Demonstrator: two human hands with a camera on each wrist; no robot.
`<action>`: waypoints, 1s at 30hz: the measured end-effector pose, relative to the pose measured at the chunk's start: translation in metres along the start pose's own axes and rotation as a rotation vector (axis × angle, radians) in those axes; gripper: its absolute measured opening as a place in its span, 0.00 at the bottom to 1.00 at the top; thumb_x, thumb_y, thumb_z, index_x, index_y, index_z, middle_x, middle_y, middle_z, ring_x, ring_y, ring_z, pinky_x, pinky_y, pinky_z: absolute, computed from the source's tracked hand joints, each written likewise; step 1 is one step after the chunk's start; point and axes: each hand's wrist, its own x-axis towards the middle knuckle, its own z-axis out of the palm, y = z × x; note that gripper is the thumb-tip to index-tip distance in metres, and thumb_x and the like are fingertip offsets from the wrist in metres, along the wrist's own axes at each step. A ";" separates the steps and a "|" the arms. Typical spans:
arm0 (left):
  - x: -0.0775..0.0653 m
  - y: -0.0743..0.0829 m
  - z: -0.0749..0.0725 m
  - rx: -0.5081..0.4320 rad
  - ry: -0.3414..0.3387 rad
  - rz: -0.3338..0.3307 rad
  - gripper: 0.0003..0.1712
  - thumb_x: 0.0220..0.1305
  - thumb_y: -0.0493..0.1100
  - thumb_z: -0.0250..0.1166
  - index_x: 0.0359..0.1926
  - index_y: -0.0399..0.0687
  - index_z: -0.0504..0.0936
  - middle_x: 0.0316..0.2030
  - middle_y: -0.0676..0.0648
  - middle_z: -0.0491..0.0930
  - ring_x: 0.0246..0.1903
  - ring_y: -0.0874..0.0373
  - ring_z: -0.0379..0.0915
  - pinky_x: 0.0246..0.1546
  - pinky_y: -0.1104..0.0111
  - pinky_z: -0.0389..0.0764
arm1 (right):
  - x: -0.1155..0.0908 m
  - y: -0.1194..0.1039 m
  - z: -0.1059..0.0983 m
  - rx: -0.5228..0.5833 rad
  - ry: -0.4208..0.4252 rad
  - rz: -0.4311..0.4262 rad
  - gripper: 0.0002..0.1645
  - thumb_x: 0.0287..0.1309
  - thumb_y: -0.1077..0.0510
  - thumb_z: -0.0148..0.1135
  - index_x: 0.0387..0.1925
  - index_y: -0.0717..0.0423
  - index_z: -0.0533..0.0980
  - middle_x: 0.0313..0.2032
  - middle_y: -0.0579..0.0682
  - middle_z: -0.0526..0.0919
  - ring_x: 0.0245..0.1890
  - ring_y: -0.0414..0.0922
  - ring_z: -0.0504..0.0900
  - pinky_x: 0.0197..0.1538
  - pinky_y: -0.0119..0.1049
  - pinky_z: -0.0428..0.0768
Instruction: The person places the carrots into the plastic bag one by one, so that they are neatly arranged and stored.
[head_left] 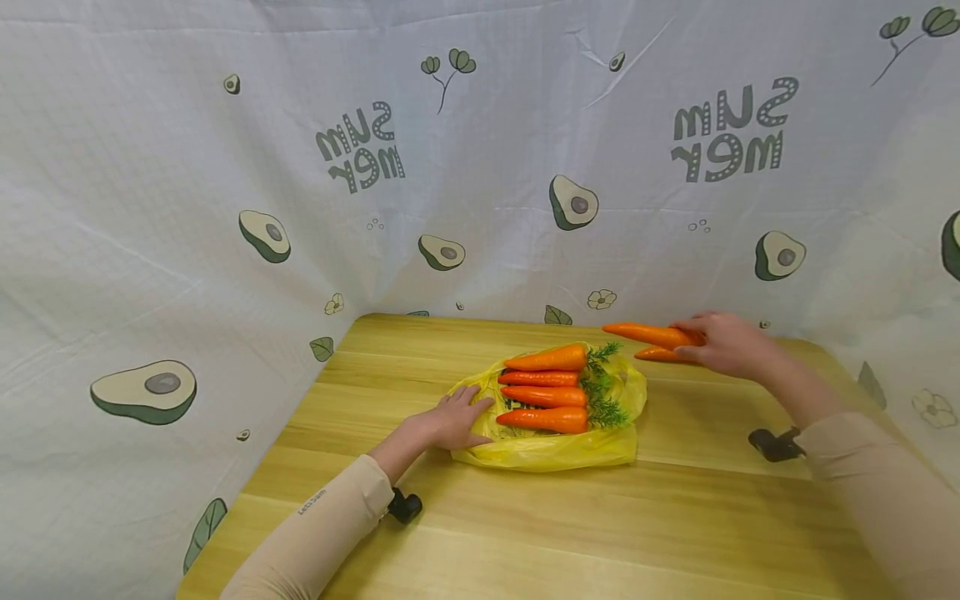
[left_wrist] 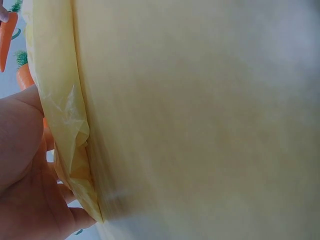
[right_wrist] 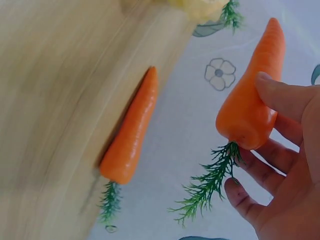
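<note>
My right hand (head_left: 726, 343) pinches an orange carrot (right_wrist: 248, 100) between thumb and fingers, raised at the table's far right. Its tip points left in the head view, and its green leafy top hangs down in the right wrist view. Below it, another carrot (right_wrist: 131, 132) lies on the wood. Several carrots (head_left: 551, 396) lie in a row on a crumpled yellow plastic bag (head_left: 547, 454), tips to the left and green tops to the right. With fingers spread, my left hand (head_left: 453, 418) rests on the bag's left edge, beside the carrot tips.
The light wooden table (head_left: 570, 525) has its far edge against a white curtain (head_left: 510, 150) printed with avocados and lettering. That curtain also hangs along both sides. Black wrist cameras (head_left: 405, 506) sit under both of my forearms.
</note>
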 end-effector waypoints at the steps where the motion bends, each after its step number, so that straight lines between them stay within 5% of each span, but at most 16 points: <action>1: 0.000 0.000 0.000 -0.001 0.000 -0.001 0.43 0.70 0.63 0.60 0.77 0.52 0.59 0.78 0.38 0.49 0.78 0.39 0.44 0.75 0.44 0.54 | 0.000 -0.003 0.000 -0.001 0.002 -0.007 0.32 0.63 0.50 0.67 0.61 0.68 0.76 0.53 0.74 0.79 0.47 0.66 0.79 0.51 0.65 0.77; 18: -0.001 0.000 -0.001 -0.009 0.001 0.010 0.42 0.70 0.63 0.60 0.77 0.51 0.59 0.78 0.37 0.49 0.78 0.38 0.43 0.74 0.43 0.54 | 0.013 -0.054 -0.002 -0.021 0.033 -0.139 0.29 0.60 0.48 0.71 0.57 0.63 0.81 0.47 0.62 0.85 0.39 0.55 0.82 0.42 0.54 0.80; 30: 0.000 -0.001 -0.001 -0.014 0.003 0.012 0.42 0.70 0.62 0.60 0.77 0.52 0.60 0.78 0.37 0.49 0.78 0.39 0.43 0.74 0.43 0.55 | 0.026 -0.081 0.013 -0.040 0.012 -0.202 0.29 0.61 0.48 0.70 0.59 0.58 0.80 0.54 0.63 0.83 0.50 0.63 0.82 0.51 0.60 0.80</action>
